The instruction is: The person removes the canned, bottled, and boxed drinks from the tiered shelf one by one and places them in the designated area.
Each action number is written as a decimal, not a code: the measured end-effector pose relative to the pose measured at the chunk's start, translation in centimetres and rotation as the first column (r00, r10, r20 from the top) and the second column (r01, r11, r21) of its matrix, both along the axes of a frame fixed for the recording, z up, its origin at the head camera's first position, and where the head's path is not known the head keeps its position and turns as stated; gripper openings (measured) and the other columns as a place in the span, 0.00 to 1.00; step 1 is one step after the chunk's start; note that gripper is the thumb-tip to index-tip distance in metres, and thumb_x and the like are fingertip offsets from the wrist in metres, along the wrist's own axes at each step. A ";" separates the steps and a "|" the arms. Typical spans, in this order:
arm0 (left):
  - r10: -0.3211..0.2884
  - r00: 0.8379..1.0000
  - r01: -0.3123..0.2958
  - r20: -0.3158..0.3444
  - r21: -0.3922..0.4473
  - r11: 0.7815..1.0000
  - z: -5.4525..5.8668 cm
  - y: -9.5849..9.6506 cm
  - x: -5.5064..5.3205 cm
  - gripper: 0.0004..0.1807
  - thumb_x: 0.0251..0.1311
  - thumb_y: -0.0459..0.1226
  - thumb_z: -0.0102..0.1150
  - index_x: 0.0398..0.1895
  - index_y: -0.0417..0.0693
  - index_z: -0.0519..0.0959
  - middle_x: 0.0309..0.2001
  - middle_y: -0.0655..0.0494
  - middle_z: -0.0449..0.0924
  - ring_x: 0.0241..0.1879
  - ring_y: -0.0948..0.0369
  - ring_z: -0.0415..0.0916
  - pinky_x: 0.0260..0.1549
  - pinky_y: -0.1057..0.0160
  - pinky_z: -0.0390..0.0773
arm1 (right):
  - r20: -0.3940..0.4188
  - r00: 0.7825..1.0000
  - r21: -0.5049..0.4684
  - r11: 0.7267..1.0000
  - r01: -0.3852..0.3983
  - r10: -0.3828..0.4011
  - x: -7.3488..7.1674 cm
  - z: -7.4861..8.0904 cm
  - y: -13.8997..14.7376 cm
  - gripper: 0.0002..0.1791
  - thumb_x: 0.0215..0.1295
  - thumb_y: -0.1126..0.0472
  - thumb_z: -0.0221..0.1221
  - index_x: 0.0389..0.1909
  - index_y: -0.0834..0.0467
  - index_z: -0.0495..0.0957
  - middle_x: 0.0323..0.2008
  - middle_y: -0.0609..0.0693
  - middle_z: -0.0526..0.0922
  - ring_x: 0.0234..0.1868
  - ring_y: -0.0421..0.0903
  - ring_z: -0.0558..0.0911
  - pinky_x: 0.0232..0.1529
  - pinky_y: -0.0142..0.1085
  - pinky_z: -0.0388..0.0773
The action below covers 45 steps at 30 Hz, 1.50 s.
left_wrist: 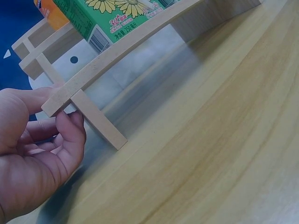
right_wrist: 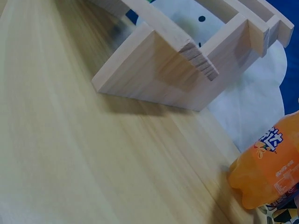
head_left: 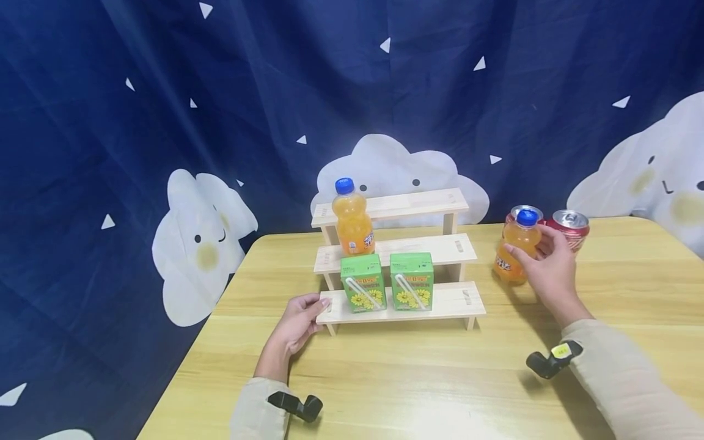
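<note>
My left hand (head_left: 299,322) pinches the left end of a three-tier wooden stand's (head_left: 451,304) lowest shelf, thumb on top and fingers beneath, as the left wrist view also shows. To the right of the stand, my right hand (head_left: 554,270) grips an orange soda bottle (head_left: 511,247) with a blue cap, close over the tabletop. That bottle's base (right_wrist: 254,184) shows in the right wrist view, where the hand itself is out of sight. A second orange soda bottle (head_left: 354,226) stands upright on the middle tier, at the left. Two green drink cartons (head_left: 364,287) sit side by side on the lowest tier.
Behind the right hand stand red soda cans (head_left: 572,229), partly hidden by the hand and bottle. The wooden table (head_left: 385,379) ends at a dark blue curtain (head_left: 275,73) printed with white clouds. Black wrist cameras (head_left: 297,406) are strapped over both sleeves.
</note>
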<state>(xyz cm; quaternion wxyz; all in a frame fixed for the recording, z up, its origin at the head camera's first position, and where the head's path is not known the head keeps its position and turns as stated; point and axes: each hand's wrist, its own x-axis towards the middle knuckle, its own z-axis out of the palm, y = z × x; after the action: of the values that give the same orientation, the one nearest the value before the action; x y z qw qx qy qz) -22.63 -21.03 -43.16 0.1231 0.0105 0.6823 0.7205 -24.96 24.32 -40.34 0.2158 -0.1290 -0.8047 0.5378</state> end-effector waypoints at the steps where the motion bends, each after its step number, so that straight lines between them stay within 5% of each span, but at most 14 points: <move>1: 0.000 1.000 0.000 0.002 0.001 1.000 0.0 0.0 0.0 0.24 0.66 0.34 0.51 0.57 0.23 0.64 0.35 0.51 0.78 0.31 0.62 0.80 0.26 0.71 0.80 | -0.009 1.000 0.004 1.000 -0.005 0.005 0.0 0.0 0.0 0.43 0.57 0.46 0.64 0.69 0.54 0.55 0.67 0.60 0.62 0.67 0.56 0.64 0.67 0.44 0.62; 16: -0.017 1.000 0.017 0.010 -0.019 1.000 0.0 -0.1 -0.1 0.25 0.67 0.35 0.51 0.59 0.23 0.63 0.36 0.52 0.78 0.33 0.63 0.80 0.27 0.71 0.79 | -0.012 1.000 0.004 1.000 -0.012 0.012 -0.2 -0.4 0.1 0.44 0.56 0.46 0.64 0.69 0.53 0.54 0.67 0.59 0.62 0.68 0.56 0.63 0.67 0.46 0.61; 24: -0.020 1.000 0.021 0.023 -0.007 1.000 0.1 0.0 -0.1 0.24 0.67 0.34 0.51 0.59 0.23 0.62 0.35 0.54 0.78 0.32 0.64 0.79 0.25 0.73 0.78 | -0.026 1.000 0.051 0.999 -0.001 0.002 -2.8 -4.1 2.6 0.46 0.52 0.37 0.64 0.70 0.42 0.54 0.68 0.55 0.62 0.68 0.54 0.64 0.66 0.44 0.63; 38: -0.014 1.000 0.014 0.017 -0.005 1.000 0.0 -0.1 -0.1 0.24 0.66 0.34 0.52 0.58 0.23 0.63 0.35 0.53 0.78 0.31 0.63 0.80 0.25 0.72 0.78 | 0.022 1.000 -0.028 1.000 0.009 -0.009 1.2 2.2 0.3 0.44 0.57 0.45 0.63 0.71 0.50 0.54 0.67 0.55 0.64 0.67 0.50 0.66 0.66 0.37 0.63; 45: 0.004 1.000 -0.004 0.008 -0.007 1.000 0.0 0.0 -0.1 0.24 0.65 0.36 0.53 0.57 0.24 0.66 0.36 0.50 0.79 0.33 0.61 0.80 0.27 0.69 0.80 | -0.093 0.994 -0.017 0.999 0.048 -0.049 1.9 3.6 0.5 0.38 0.55 0.54 0.67 0.66 0.53 0.63 0.56 0.48 0.73 0.58 0.40 0.73 0.56 0.22 0.69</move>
<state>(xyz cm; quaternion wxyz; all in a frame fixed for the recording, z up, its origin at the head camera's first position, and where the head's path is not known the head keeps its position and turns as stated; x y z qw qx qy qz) -22.73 -21.04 -43.12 0.1242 0.0057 0.6843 0.7185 -23.09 24.79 -36.72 0.2654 -0.1248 -0.7865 0.5436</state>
